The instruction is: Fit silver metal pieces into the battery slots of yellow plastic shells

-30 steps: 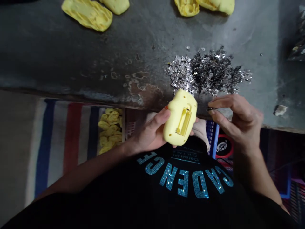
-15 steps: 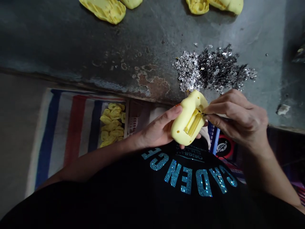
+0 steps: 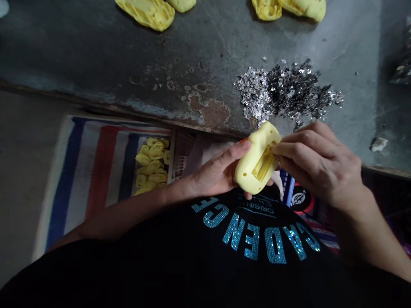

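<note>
My left hand (image 3: 227,164) is wrapped round a yellow plastic toy shell (image 3: 253,169), its back turned up so an open battery compartment and screw holes show. Pinched fingers of my right hand (image 3: 314,160) press at the upper end of that compartment. Whatever they hold is hidden now; a small dark metal piece showed there earlier. A bit of orange peeks out beside my left thumb. Just beyond the shell lies a heap of small shiny metal pieces (image 3: 289,92) on the grey worktable (image 3: 105,51).
More yellow shell halves (image 3: 146,13) lie at the table's far side, with others (image 3: 302,6) to their right. Below the table edge, a box of yellow parts (image 3: 152,162) sits by a striped sheet (image 3: 99,171). A whitish lump (image 3: 379,144) rests at right.
My right hand has moved left from beside the shell, bringing the small metal piece to the compartment's upper end. The shell has tilted in my left hand.
</note>
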The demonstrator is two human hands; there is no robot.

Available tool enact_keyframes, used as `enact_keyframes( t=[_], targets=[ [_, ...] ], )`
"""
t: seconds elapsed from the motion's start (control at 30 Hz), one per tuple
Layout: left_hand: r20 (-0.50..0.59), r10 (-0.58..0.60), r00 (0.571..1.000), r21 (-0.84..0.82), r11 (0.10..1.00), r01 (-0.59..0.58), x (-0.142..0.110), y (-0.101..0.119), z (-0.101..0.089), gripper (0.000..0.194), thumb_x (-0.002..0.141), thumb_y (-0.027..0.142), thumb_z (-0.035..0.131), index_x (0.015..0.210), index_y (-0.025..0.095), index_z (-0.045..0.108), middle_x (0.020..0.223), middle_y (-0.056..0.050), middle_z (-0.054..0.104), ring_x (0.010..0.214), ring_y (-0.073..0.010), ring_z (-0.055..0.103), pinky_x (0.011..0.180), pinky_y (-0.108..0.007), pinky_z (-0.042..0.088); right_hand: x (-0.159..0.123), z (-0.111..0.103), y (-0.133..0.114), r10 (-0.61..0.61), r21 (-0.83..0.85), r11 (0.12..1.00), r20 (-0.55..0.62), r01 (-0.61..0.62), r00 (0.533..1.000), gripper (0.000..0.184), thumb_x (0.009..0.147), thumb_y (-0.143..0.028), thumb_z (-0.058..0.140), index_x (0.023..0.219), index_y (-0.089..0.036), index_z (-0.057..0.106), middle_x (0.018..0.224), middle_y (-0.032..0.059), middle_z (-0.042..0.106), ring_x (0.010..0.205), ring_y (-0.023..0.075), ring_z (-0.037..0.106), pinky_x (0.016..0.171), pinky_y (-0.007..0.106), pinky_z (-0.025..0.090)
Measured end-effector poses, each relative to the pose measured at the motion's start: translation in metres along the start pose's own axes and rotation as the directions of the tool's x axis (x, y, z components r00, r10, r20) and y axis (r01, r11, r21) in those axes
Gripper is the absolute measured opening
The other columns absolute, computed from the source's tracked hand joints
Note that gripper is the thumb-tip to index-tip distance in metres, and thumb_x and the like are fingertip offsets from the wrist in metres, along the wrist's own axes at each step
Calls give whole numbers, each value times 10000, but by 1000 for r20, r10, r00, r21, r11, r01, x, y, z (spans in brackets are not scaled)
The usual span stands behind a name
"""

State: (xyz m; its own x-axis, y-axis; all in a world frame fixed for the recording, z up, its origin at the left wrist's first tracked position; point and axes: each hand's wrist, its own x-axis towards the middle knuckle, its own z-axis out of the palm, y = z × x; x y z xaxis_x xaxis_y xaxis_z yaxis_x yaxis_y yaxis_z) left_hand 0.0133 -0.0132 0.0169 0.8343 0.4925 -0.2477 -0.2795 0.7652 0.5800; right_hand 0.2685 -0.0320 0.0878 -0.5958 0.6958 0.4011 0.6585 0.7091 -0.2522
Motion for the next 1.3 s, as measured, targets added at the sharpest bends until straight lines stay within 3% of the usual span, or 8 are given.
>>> enact_keyframes(
  t=[0.3,0.53,0.7,1.0,1.17,1.3],
  targets=[
    [12,-1,1000,-20,1000,1,1,0,-1,833,961,821,833,1540,237,702,1303,-160,858,1095,-334,885,602,-288,698,-2,5,-4,-26,28,999,-67,28,997,330,1112,-159,769,1412,-293,738,1154,71,862,919,250,759,809,440,625],
    [38,-2,999,-62,998,5,1,1,-3,841,977,752,841,1592,210,651,1389,-182,847,1123,-341,899,620,-276,714,-9,11,-5,108,118,989,-217,-84,970,336,1037,-55,811,1269,-296,770,1086,40,861,889,233,780,814,421,635],
    [64,23,998,-61,998,-19,2,3,-2,884,1002,707,812,1684,190,588,1483,-210,822,1167,-377,897,616,-299,720,-15,19,-10,90,-1,996,-228,-92,970,321,1047,-31,795,1274,-258,782,1138,83,860,913,242,757,837,433,623],
    [72,22,997,-64,998,-17,1,5,2,882,987,729,825,1647,183,617,1366,-212,856,1146,-388,906,624,-295,728,-25,27,-15,11,-139,989,-269,-50,963,405,1046,-72,809,1399,-272,793,1176,89,879,977,300,765,799,467,617],
    [84,28,996,-32,999,-25,1,2,2,883,998,762,813,1660,211,623,1338,-193,875,1046,-361,921,582,-279,703,-24,26,-15,52,-83,994,-264,-77,963,439,1096,-109,754,1458,-357,761,1176,60,878,943,265,771,800,453,622],
    [81,47,996,-20,999,-46,0,-1,2,919,1009,796,803,1699,221,604,1284,-179,889,991,-347,924,577,-284,704,-23,27,-13,25,-35,999,-275,-36,961,366,1076,-61,744,1359,-290,789,1162,68,866,932,249,772,813,435,637]
  ],
)
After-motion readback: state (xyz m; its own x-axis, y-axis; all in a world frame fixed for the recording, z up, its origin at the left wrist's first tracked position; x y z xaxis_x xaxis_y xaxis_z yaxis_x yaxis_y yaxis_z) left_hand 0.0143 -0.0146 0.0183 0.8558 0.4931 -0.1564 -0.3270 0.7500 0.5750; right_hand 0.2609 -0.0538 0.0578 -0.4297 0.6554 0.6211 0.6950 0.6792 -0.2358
